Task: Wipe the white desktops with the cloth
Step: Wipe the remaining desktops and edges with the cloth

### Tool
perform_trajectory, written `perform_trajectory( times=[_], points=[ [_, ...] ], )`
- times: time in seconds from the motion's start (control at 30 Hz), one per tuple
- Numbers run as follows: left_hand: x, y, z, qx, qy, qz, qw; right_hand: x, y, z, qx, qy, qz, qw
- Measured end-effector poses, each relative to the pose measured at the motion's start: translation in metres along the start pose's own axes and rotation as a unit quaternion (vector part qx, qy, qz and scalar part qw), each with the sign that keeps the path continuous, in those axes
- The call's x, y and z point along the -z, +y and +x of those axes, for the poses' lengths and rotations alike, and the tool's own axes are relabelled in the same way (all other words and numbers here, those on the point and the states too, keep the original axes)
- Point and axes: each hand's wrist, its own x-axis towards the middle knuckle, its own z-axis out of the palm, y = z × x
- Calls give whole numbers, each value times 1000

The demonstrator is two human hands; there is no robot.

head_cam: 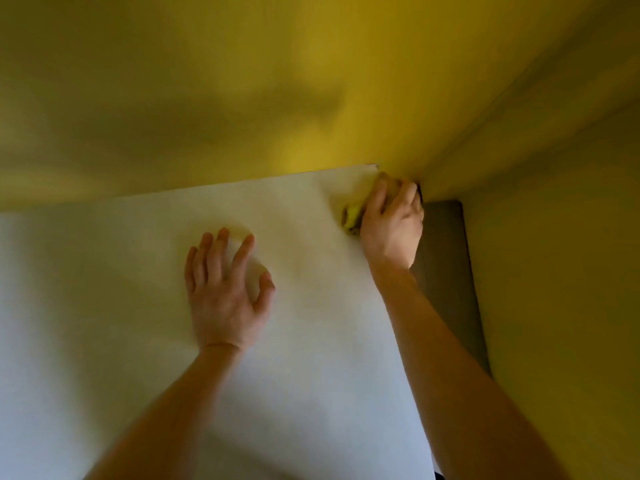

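Observation:
A white desktop (104,306) fills the lower left of the head view and runs up to a yellow wall. My left hand (227,292) lies flat on it near the middle, fingers spread and straight. My right hand (393,223) is at the desktop's far right corner, its fingers curled over a bunched yellow cloth (351,216) and pressing it onto the surface. Only the cloth's left edge shows beside the hand; the hand hides the other part. The frame is blurred.
Yellow walls (311,81) meet in a corner just behind my right hand. A dark gap (446,271) runs along the desktop's right edge, between it and the right-hand wall (554,306).

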Motion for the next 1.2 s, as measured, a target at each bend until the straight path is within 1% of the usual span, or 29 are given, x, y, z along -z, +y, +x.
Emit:
perform_trajectory(
  times=[0.03,0.1,0.17,0.23,0.3,0.37,0.43,0.5,0.57,0.67,0.73,0.8,0.83,0.93,1.0,1.03,1.1,1.2],
  points=[
    [0,0,0,0,-3,1,1000,11,8,-23,10,-11,-13,1000],
    [0,1,1,3,0,-2,1000,35,27,-65,57,-48,-52,996],
    [-1,0,1,-1,7,0,1000,45,40,-75,82,-66,-58,993],
    [-2,-1,2,-7,14,-3,1000,34,29,-51,89,-57,-57,993],
    [-3,-1,1,-6,20,-6,1000,10,4,-11,93,-30,-50,994],
    [-3,-1,1,-1,25,-12,1000,-12,-19,25,93,-25,-61,993],
    [-5,-2,0,-5,25,-13,1000,-21,-21,34,103,-19,-78,991],
    [-6,-2,-2,-5,27,-14,1000,-13,-7,9,127,-16,-97,987],
    [-6,-2,-2,-5,31,-18,999,11,13,-36,165,-19,-111,980],
    [-10,-3,-3,-7,39,-23,999,44,44,-105,236,-79,-137,959],
    [-12,-6,-3,-12,43,-24,999,52,51,-114,265,-96,-130,951],
    [-12,-6,-3,-17,43,-35,998,40,39,-83,286,-93,-135,944],
    [-12,-7,-2,-17,45,-41,998,27,25,-60,289,-85,-138,944],
    [-14,-7,-3,-19,45,-47,998,-8,-18,-6,249,-74,-144,955],
    [-15,-7,-4,-22,40,-42,998,-17,-27,-12,222,-62,-138,963],
    [-14,-7,-4,-22,40,-41,998,-15,-25,-28,223,-60,-135,964],
    [-12,-6,-4,-18,43,-42,998,-1,-10,-76,270,-92,-133,949],
    [-7,-3,-2,-8,28,-41,999,26,26,-127,387,-183,-136,893]
  ],
)
